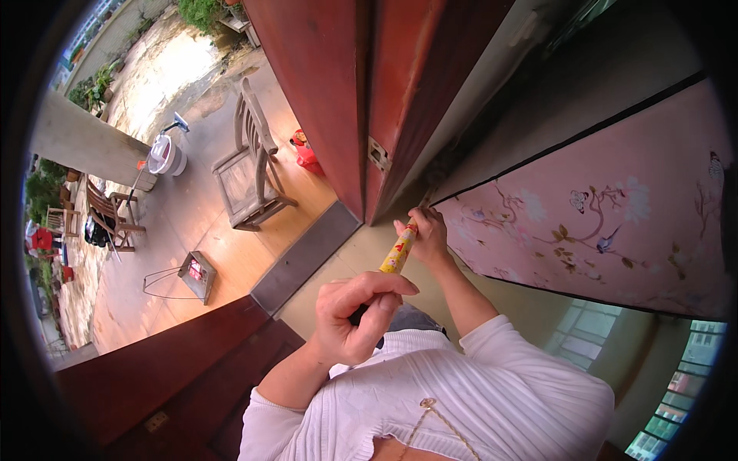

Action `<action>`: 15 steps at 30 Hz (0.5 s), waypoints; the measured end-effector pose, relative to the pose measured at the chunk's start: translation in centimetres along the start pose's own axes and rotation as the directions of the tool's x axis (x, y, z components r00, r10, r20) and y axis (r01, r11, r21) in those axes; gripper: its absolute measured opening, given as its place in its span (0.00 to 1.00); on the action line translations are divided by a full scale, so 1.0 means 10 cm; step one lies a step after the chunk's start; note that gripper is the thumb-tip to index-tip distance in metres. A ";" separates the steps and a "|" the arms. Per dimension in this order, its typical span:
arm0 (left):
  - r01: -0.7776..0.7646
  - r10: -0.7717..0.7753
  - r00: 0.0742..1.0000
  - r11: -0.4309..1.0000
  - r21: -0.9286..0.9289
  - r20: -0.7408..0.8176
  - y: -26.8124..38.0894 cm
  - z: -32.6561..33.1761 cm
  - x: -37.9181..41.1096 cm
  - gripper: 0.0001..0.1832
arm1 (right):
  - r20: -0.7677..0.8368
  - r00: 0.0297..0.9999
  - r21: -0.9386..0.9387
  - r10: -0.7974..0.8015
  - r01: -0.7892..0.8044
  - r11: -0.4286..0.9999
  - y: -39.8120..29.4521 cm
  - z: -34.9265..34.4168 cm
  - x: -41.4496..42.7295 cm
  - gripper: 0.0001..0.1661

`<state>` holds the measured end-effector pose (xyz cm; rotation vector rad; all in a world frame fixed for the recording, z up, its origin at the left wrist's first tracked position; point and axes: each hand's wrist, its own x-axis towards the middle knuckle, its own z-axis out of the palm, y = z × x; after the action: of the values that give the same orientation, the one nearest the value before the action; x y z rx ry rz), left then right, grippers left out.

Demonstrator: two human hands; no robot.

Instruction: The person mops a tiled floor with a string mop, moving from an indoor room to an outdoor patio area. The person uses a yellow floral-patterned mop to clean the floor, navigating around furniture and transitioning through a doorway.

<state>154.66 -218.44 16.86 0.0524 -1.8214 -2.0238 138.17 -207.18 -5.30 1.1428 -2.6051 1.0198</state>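
Note:
My left hand (363, 314) is curled round the near end of a yellow patterned pole handle (398, 253), close to my chest. Farther along, my right hand (428, 230) grips the same pole. Beyond the right hand the pole runs into shadow between the red wooden door (398, 104) and a pink floral fabric panel (576, 230) with dark edging. What is on its far end cannot be made out. The right hand is close to the panel's lower left corner.
A door sill (305, 256) lies left of my hands. Outside are a wooden chair (245, 173), a long-handled metal dustpan (199, 276), a white bucket (167, 155), a red object (307, 154) and another chair (109, 210). A dark red door panel (167, 369) is at lower left.

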 end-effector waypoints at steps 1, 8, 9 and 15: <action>-0.092 0.093 0.995 0.995 -0.031 0.036 -0.16 0.03 0.01 0.13 | 0.008 1.000 -0.008 0.009 -0.009 1.000 0.09 0.04 -0.04 0.17; 0.115 -0.144 0.983 0.968 0.223 0.118 -0.78 0.09 -0.66 0.15 | 0.078 0.981 0.099 0.176 -0.183 0.978 0.73 0.63 -0.80 0.23; 0.238 -0.251 0.967 0.945 0.224 0.033 -0.79 0.05 -0.78 0.16 | 0.075 0.966 0.104 0.247 -0.254 0.962 0.77 0.66 -0.91 0.25; 0.926 -0.872 0.377 0.363 0.105 -0.313 -0.67 -0.25 -1.35 0.23 | 0.749 0.021 0.329 0.662 -0.879 -0.345 0.88 1.32 -1.21 0.16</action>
<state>165.90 -216.02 6.81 1.6762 -2.1151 -2.1847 142.70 -203.75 -24.39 -1.4680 -2.7995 2.6482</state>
